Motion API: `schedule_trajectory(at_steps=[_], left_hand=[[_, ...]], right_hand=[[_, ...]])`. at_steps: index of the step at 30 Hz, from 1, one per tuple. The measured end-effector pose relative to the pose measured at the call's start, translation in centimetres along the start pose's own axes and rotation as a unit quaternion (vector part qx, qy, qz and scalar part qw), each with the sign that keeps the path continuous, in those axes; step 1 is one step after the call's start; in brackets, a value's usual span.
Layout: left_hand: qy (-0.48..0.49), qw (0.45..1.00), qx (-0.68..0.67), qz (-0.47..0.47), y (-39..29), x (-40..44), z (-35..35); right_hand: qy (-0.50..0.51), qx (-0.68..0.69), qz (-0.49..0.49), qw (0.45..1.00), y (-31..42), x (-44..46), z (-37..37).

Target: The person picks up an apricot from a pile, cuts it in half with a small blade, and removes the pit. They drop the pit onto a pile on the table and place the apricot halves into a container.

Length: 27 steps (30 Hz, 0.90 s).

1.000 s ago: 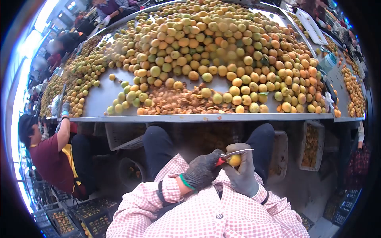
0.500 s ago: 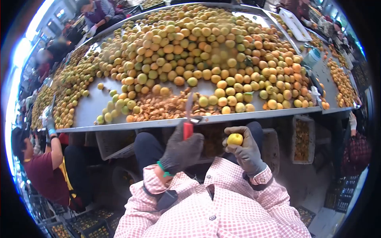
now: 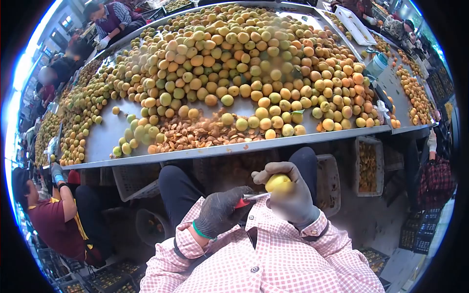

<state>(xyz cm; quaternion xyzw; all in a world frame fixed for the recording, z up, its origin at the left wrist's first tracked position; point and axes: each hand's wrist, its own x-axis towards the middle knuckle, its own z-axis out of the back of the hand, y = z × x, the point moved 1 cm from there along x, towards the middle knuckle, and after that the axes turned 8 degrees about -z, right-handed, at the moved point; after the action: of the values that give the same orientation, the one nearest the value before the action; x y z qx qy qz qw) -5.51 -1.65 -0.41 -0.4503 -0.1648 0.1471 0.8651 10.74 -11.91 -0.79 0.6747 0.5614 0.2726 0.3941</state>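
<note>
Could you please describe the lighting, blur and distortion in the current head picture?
In the head view, fisheye distortion bows the far edge of the table; glare whitens the left side; blur smears part of the right hand and some piled fruit.

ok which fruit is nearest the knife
The yellow fruit held in the right hand, close by the tip of the knife; the other fruits heaped on the table lie farther off.

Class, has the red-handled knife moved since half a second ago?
Yes, downward in the view: the knife, whose blade then overlapped the table's front edge, is now wholly below it.
</note>
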Motion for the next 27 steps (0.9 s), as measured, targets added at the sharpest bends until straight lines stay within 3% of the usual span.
schedule_trajectory(at_steps=[3,9,17,21,27], left_hand=[[-0.005,0.993,0.115,-0.039,0.2,-0.3,0.0],[-0.045,0.976,0.21,-0.045,1.0,-0.5,-0.7],[-0.072,0.975,0.21,0.015,1.7,0.2,-2.1],[-0.075,0.98,0.185,-0.011,2.7,0.8,-2.3],[-0.049,0.983,0.175,-0.034,3.3,2.4,-2.8]], right_hand=[[0.009,0.001,0.013,1.0,-0.4,0.0,-0.6],[-0.006,0.071,0.048,0.996,-1.2,0.3,-1.2],[-0.124,0.12,0.058,0.983,-2.3,0.8,-2.6],[-0.143,0.154,0.073,0.975,-3.2,1.0,-2.3],[-0.188,0.036,0.087,0.978,-2.5,1.1,-3.0]])
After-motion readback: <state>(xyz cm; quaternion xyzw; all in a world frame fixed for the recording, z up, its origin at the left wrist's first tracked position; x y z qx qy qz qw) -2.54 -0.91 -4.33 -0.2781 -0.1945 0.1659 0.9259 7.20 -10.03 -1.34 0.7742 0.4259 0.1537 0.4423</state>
